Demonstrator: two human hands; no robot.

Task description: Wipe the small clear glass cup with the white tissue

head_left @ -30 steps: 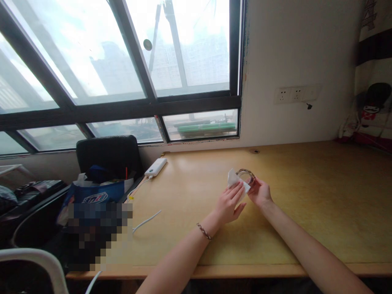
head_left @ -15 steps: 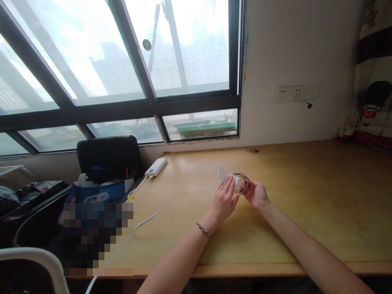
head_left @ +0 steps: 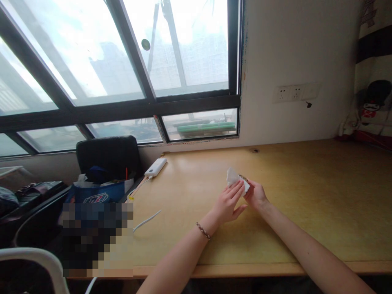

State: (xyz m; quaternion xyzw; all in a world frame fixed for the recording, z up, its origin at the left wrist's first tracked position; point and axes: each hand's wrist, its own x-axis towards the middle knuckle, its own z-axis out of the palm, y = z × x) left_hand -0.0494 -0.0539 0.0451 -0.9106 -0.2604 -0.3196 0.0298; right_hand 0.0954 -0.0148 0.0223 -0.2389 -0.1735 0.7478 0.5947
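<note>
My left hand (head_left: pixel 229 202) presses a white tissue (head_left: pixel 233 176) under its fingers, with the thumb apart from them. The tissue lies against the face of a small round mirror (head_left: pixel 243 177) that has a dark, gold-patterned rim. Most of the mirror is hidden behind the tissue and my fingers; only part of its rim shows. From the right side, my right hand (head_left: pixel 257 195) holds the mirror by its edge, tilted a little above the wooden table (head_left: pixel 190 237).
A white power bank (head_left: pixel 156 167) with a cable lies at the table's back left edge. A loose white cable end (head_left: pixel 147 220) rests nearer. Left of the table stand a black chair (head_left: pixel 107 153) and a blue bag (head_left: pixel 94 198). A wall with sockets (head_left: pixel 289 93) rises behind.
My left hand has slid the tissue to the right across the mirror, now covering most of it. The left thumb has spread away from the fingers. My right hand stays nearly in place.
</note>
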